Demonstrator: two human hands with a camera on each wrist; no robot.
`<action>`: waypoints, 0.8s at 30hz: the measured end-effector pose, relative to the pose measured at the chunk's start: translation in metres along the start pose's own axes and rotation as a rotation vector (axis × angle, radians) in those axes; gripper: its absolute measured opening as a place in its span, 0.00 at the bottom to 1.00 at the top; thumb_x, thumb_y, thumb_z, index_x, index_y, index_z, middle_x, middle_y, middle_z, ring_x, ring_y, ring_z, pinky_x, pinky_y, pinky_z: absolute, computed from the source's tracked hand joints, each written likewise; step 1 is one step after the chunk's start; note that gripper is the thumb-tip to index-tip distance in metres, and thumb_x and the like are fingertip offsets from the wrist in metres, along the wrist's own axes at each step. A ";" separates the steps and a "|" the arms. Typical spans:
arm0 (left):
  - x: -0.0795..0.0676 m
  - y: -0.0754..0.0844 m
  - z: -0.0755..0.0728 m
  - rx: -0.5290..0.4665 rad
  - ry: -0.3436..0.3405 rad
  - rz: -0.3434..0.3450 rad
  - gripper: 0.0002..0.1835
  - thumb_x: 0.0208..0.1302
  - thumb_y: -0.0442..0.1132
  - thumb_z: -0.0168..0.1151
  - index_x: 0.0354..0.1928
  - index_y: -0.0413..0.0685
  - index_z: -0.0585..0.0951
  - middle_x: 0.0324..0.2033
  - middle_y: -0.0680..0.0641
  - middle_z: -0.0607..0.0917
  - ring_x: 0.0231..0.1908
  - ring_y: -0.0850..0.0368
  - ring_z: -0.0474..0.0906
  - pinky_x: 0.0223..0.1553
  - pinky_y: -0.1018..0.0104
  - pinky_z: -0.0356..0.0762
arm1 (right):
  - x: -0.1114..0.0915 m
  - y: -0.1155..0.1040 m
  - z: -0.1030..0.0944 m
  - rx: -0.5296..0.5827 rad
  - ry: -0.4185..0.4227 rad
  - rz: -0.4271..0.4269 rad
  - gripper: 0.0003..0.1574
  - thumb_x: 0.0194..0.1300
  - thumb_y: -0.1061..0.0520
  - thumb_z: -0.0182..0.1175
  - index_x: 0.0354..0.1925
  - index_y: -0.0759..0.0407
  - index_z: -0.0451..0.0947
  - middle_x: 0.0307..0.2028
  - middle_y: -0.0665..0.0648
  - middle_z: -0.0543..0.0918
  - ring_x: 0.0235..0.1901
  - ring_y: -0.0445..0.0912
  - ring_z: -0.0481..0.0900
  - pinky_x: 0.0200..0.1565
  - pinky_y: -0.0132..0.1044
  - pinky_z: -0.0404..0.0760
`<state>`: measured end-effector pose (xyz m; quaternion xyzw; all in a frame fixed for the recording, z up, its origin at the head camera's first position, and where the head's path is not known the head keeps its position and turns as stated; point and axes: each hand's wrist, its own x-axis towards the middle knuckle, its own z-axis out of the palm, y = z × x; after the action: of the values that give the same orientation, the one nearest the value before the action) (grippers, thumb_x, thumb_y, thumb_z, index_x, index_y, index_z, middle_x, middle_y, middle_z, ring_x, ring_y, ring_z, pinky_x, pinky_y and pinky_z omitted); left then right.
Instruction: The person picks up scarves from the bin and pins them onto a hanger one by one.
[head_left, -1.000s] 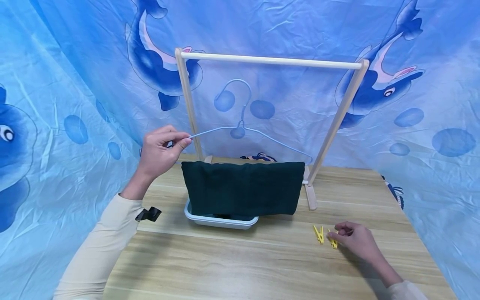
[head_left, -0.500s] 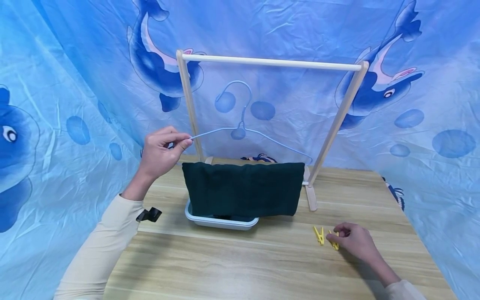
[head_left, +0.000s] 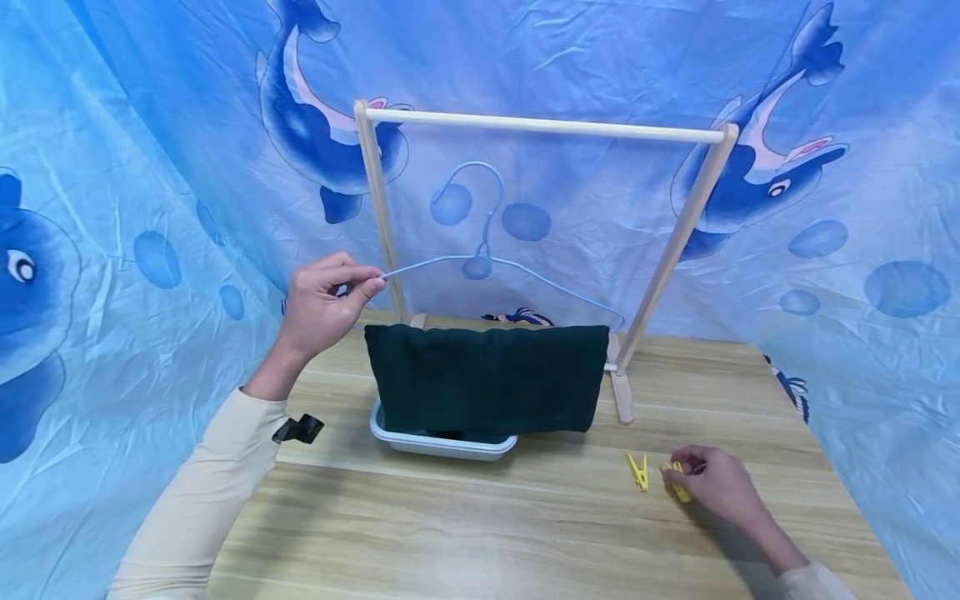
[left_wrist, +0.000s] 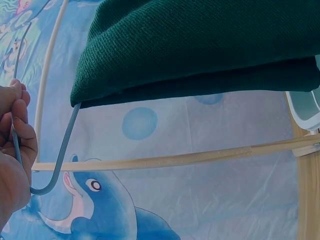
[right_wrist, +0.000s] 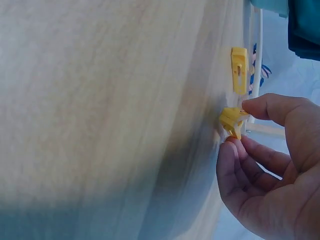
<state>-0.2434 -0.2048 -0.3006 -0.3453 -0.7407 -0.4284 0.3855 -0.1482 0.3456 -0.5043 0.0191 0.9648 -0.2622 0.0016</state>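
Note:
My left hand (head_left: pixel 326 300) pinches one end of a light blue wire hanger (head_left: pixel 540 277), held up with its hook on top. A dark green folded cloth (head_left: pixel 487 375) drapes over the hanger's lower bar; in the left wrist view the wire runs into the cloth's (left_wrist: pixel 200 45) fold. At the right of the table, my right hand (head_left: pixel 716 483) pinches a yellow clothespin (right_wrist: pixel 232 120) between thumb and fingers, close over the wood. Another yellow clothespin (head_left: pixel 638 472) lies just left of it.
Behind the hanger stands a wooden rack with a white top rod (head_left: pixel 540 125). A pale plastic basin (head_left: pixel 450 447) sits below the cloth, partly hidden by it. A blue dolphin-print curtain (head_left: pixel 600 50) surrounds the wooden table (head_left: pixel 465 533).
The clothespin at my right hand has turned and shifted slightly right, now between the fingertips. My left hand, the hanger and the cloth stay in place.

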 end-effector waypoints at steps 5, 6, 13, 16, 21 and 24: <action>0.000 0.000 0.000 -0.008 0.004 0.001 0.07 0.54 0.20 0.72 0.34 0.34 0.90 0.21 0.45 0.79 0.24 0.64 0.66 0.25 0.73 0.59 | -0.001 -0.004 -0.010 0.021 -0.009 -0.003 0.31 0.60 0.50 0.73 0.54 0.70 0.82 0.34 0.54 0.85 0.33 0.44 0.80 0.28 0.33 0.76; 0.001 0.000 0.000 -0.011 0.004 0.001 0.07 0.55 0.20 0.72 0.34 0.34 0.90 0.21 0.46 0.79 0.24 0.64 0.66 0.25 0.73 0.59 | -0.001 -0.005 -0.012 0.026 -0.004 -0.012 0.30 0.61 0.51 0.73 0.54 0.70 0.82 0.35 0.55 0.86 0.33 0.45 0.80 0.28 0.33 0.77; 0.000 -0.001 0.000 -0.022 0.009 -0.010 0.06 0.55 0.19 0.72 0.34 0.33 0.90 0.21 0.45 0.79 0.23 0.64 0.65 0.24 0.73 0.57 | 0.002 -0.015 -0.024 0.085 0.146 -0.189 0.19 0.65 0.52 0.71 0.47 0.65 0.87 0.31 0.52 0.85 0.30 0.38 0.82 0.29 0.32 0.80; -0.001 -0.002 -0.001 -0.025 0.018 -0.018 0.07 0.55 0.19 0.72 0.34 0.33 0.90 0.21 0.44 0.79 0.23 0.64 0.64 0.24 0.72 0.57 | 0.004 -0.024 -0.029 0.117 0.214 -0.250 0.17 0.65 0.52 0.72 0.45 0.63 0.87 0.29 0.50 0.84 0.28 0.34 0.80 0.29 0.30 0.79; 0.000 -0.001 -0.002 -0.032 0.021 -0.012 0.06 0.56 0.20 0.72 0.35 0.32 0.90 0.21 0.45 0.79 0.22 0.64 0.65 0.24 0.72 0.57 | 0.005 -0.044 -0.043 0.163 0.272 -0.266 0.18 0.66 0.50 0.71 0.46 0.63 0.86 0.30 0.53 0.87 0.28 0.33 0.82 0.30 0.27 0.80; -0.001 -0.001 -0.004 -0.032 0.026 -0.009 0.06 0.56 0.19 0.71 0.34 0.32 0.89 0.21 0.46 0.78 0.22 0.64 0.65 0.24 0.72 0.56 | 0.005 -0.058 -0.053 0.180 0.275 -0.262 0.19 0.66 0.49 0.71 0.47 0.62 0.85 0.32 0.55 0.88 0.28 0.34 0.82 0.29 0.27 0.80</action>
<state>-0.2432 -0.2088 -0.3006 -0.3422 -0.7303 -0.4465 0.3877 -0.1552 0.3229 -0.4297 -0.0708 0.9229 -0.3401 -0.1662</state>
